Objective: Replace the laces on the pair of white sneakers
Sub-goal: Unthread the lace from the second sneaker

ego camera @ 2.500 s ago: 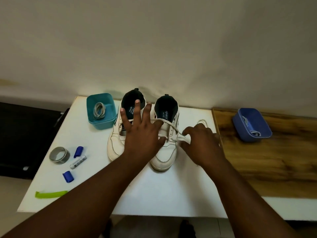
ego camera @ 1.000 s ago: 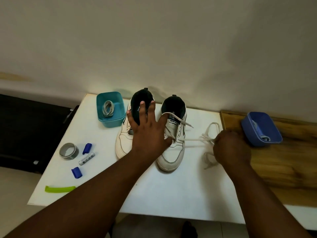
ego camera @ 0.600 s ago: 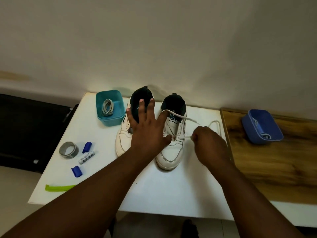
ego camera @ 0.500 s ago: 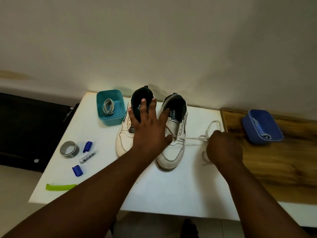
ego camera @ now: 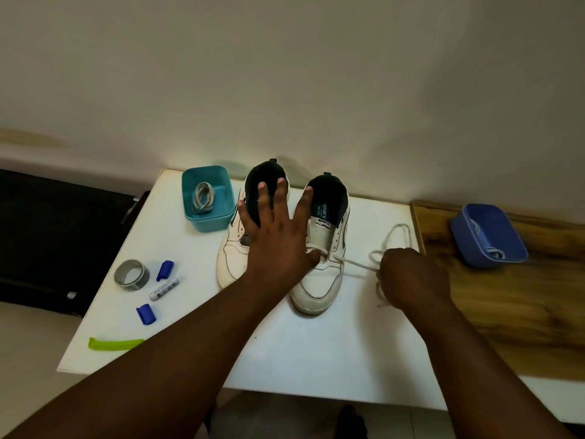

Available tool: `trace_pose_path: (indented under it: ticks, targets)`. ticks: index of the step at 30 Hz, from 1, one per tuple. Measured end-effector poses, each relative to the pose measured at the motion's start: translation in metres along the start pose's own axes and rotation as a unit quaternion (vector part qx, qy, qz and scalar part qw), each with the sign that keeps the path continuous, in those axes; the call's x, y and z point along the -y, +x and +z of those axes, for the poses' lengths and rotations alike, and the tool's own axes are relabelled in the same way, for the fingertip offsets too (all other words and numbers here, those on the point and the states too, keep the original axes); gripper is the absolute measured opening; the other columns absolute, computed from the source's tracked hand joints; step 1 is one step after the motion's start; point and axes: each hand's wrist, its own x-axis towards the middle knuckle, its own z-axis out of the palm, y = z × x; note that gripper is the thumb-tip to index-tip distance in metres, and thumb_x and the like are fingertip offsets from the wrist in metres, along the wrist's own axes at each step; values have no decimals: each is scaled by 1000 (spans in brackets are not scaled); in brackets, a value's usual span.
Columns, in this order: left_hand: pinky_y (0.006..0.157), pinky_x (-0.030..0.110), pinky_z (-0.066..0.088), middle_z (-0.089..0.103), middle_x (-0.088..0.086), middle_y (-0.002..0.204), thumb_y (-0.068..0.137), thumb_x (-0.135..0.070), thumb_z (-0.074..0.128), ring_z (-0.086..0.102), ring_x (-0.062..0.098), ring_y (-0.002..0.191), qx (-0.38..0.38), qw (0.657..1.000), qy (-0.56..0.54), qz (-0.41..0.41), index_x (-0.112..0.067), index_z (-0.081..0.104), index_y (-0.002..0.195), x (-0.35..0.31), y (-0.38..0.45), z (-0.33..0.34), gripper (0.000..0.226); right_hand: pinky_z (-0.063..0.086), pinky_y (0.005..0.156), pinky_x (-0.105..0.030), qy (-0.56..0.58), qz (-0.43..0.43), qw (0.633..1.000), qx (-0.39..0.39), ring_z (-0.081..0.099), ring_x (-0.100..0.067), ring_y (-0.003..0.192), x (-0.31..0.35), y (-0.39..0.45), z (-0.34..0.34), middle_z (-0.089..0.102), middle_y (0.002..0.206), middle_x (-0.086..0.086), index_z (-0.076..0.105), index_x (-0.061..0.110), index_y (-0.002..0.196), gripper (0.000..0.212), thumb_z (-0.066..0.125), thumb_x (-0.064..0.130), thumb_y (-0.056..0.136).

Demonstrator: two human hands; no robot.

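Observation:
Two white sneakers stand side by side on the white table (ego camera: 316, 350), toes toward me. My left hand (ego camera: 278, 242) lies flat with spread fingers across both, pressing the left sneaker (ego camera: 229, 258) and the right sneaker (ego camera: 323, 280). A white lace (ego camera: 357, 263) runs taut from the right sneaker's lower eyelets out to the right. My right hand (ego camera: 411, 278) grips that lace in a fist, with loose loops of it lying behind the hand on the table.
A teal tub (ego camera: 207, 198) with a coiled grey lace sits left of the sneakers. A blue tub (ego camera: 489, 234) with another lace stands on the wooden surface (ego camera: 506, 312) to the right. A tape roll (ego camera: 131, 274), two blue caps, a battery and a green strip (ego camera: 115, 343) lie at the left.
My right hand has repeatedly pulled the lace out to the right, gone back to the sneaker and pulled again. The lace has left the upper eyelets. My left hand has stayed on the sneakers.

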Motion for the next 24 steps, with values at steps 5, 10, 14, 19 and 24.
trace_pose_path:
  ticks: [5,10,14,19,24]
  targets:
    - [116,73,-6,-14,14,169,78,-69,67,-17,43,153,13,1000,2,-5,-32,-6,161,-2,1,0,117,49,89,-40,119,-77,989,-51,59,-29,107,43,-4,-9,61,117,-2,67,26,116,27,62,44,96]
    - [117,73,-5,-9,13,169,78,-70,66,-15,41,154,28,999,-15,-9,-34,1,161,2,1,4,112,46,84,-40,101,-75,989,-76,62,-27,96,40,-1,-4,66,102,2,67,28,101,12,56,32,100]
    - [117,72,-4,-7,13,169,79,-69,64,-15,41,154,35,999,-22,-7,-34,6,161,-2,0,4,106,51,82,-44,74,82,991,-72,62,-32,92,-6,6,-17,65,103,-5,68,26,102,13,56,26,97]
    - [117,72,-4,-8,14,170,82,-69,60,-14,41,154,32,999,-18,2,-40,7,160,-2,-3,8,99,45,94,-45,111,4,993,-30,60,-30,111,28,-4,-14,61,121,-2,63,32,123,32,63,48,95]
    - [117,72,-8,5,10,170,87,-63,58,-12,39,155,38,998,-32,29,-49,47,140,2,-2,6,56,39,90,-42,176,-103,978,-36,63,-20,96,45,-1,-10,68,94,9,65,33,94,9,58,31,100]
